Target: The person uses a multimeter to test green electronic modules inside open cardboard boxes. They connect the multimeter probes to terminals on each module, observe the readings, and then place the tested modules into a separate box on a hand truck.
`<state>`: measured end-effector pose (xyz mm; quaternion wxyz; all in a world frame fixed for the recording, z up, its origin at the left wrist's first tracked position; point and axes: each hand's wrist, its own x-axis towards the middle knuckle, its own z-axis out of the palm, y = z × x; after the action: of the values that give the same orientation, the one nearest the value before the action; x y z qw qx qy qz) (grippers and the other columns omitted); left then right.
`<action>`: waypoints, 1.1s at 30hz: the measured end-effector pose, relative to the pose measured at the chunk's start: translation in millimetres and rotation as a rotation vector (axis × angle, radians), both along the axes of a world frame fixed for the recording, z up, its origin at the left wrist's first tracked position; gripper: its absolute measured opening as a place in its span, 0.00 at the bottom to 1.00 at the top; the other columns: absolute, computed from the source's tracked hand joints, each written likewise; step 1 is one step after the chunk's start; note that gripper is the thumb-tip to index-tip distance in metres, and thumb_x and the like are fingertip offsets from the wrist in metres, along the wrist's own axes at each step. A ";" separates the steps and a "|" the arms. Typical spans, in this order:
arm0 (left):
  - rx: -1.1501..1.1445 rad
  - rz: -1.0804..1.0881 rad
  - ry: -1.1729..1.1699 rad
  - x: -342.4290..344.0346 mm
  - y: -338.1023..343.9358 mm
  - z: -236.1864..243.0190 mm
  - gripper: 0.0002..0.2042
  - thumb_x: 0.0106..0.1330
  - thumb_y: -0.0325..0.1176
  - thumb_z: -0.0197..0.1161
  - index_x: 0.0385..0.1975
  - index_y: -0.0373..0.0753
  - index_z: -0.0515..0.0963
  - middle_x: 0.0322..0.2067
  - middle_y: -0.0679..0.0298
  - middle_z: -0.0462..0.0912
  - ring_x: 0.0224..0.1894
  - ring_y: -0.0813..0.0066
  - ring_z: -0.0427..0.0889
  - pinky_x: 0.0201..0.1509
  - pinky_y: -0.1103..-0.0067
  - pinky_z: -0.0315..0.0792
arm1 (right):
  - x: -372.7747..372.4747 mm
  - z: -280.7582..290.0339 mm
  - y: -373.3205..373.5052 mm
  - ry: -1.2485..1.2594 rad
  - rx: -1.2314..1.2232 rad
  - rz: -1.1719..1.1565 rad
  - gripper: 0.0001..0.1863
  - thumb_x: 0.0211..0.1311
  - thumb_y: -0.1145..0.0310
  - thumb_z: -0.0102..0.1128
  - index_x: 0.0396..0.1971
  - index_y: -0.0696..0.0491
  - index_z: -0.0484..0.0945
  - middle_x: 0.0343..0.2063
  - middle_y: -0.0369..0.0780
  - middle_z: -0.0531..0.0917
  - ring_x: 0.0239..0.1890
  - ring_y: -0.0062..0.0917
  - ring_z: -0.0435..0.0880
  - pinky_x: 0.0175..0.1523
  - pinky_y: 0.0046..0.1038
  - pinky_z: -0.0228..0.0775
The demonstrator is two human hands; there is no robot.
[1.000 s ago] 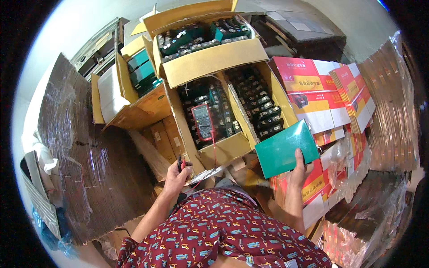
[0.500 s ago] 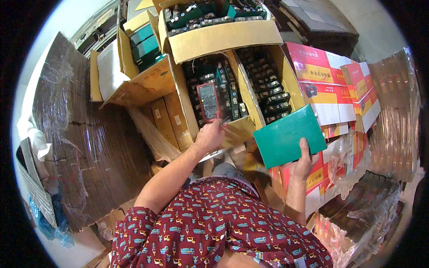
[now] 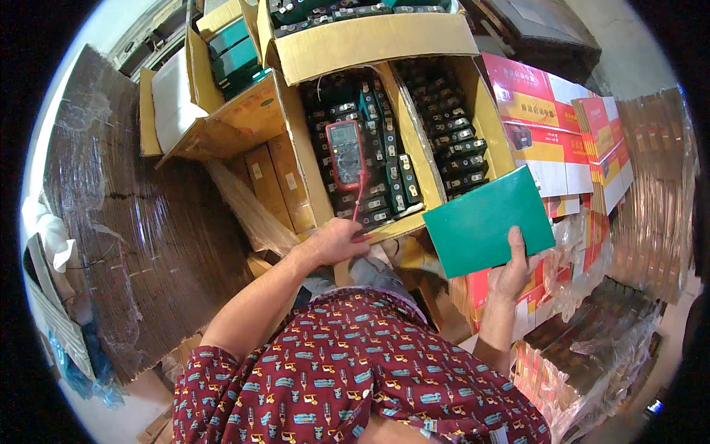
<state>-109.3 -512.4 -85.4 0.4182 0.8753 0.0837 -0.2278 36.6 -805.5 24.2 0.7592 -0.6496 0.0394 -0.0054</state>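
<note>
My left hand (image 3: pixel 336 240) is closed around the red test lead at the front edge of an open carton (image 3: pixel 325 207), its fingertips partly hidden. That lead runs down from a red-and-black multimeter (image 3: pixel 345 154), which lies on rows of dark green battery cells (image 3: pixel 409 177) with metal terminals inside the carton. My right hand (image 3: pixel 510 270) grips a flat green rectangular battery cell (image 3: pixel 484 214) from below, thumb on its face, just in front of a second open carton (image 3: pixel 494 129) of similar cells.
More open cartons (image 3: pixel 373 44) of green cells stand behind and to the left (image 3: pixel 244 111). Stacked flat red, yellow and white printed boxes (image 3: pixel 555 133) lie to the right. Plastic-wrapped cardboard stacks (image 3: pixel 118 244) flank both sides, with brown boxes (image 3: pixel 274 185) at centre left.
My left hand moved up and right to the multimeter, then slightly back down along the red lead. My right hand still holds the green cell. The cartons appear higher in the view.
</note>
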 end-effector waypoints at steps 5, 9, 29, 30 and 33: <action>0.019 0.084 0.000 -1.4 5.1 11.1 0.21 0.66 0.52 0.66 0.45 0.39 0.85 0.36 0.44 0.86 0.41 0.46 0.87 0.47 0.60 0.80 | 18.0 1.4 13.3 -0.018 0.071 0.088 0.23 0.64 0.72 0.71 0.57 0.58 0.77 0.52 0.40 0.82 0.53 0.29 0.80 0.62 0.35 0.73; 0.020 0.157 0.050 -2.5 18.1 21.4 0.19 0.67 0.48 0.66 0.43 0.36 0.84 0.36 0.44 0.86 0.43 0.45 0.86 0.48 0.61 0.79 | 27.9 1.8 40.2 -0.091 0.011 0.181 0.20 0.63 0.72 0.71 0.54 0.58 0.78 0.49 0.38 0.83 0.49 0.25 0.81 0.57 0.31 0.74; -0.813 0.840 -0.335 -48.2 39.4 42.2 0.20 0.68 0.38 0.73 0.54 0.34 0.81 0.45 0.69 0.86 0.47 0.80 0.81 0.56 0.76 0.76 | 18.4 1.0 133.7 -0.110 -0.023 0.655 0.19 0.56 0.72 0.78 0.47 0.58 0.84 0.44 0.37 0.88 0.43 0.24 0.86 0.53 0.29 0.77; -0.861 0.853 -0.373 -50.5 40.2 48.1 0.21 0.67 0.37 0.74 0.56 0.34 0.80 0.46 0.69 0.86 0.48 0.79 0.81 0.57 0.76 0.76 | 13.6 10.0 144.3 -0.073 0.014 0.721 0.19 0.56 0.72 0.78 0.47 0.58 0.84 0.44 0.38 0.88 0.43 0.24 0.86 0.53 0.29 0.78; -0.753 0.801 -0.385 -58.6 46.3 57.0 0.30 0.65 0.36 0.75 0.64 0.33 0.73 0.57 0.58 0.81 0.59 0.74 0.78 0.66 0.72 0.73 | 6.7 5.6 160.4 -0.028 0.012 0.812 0.19 0.56 0.72 0.78 0.47 0.58 0.84 0.44 0.37 0.88 0.43 0.24 0.86 0.53 0.28 0.78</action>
<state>-168.0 -466.1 -28.4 0.7619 0.5920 0.2441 0.0972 43.3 -645.1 29.8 0.7037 -0.6079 -0.2308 0.2862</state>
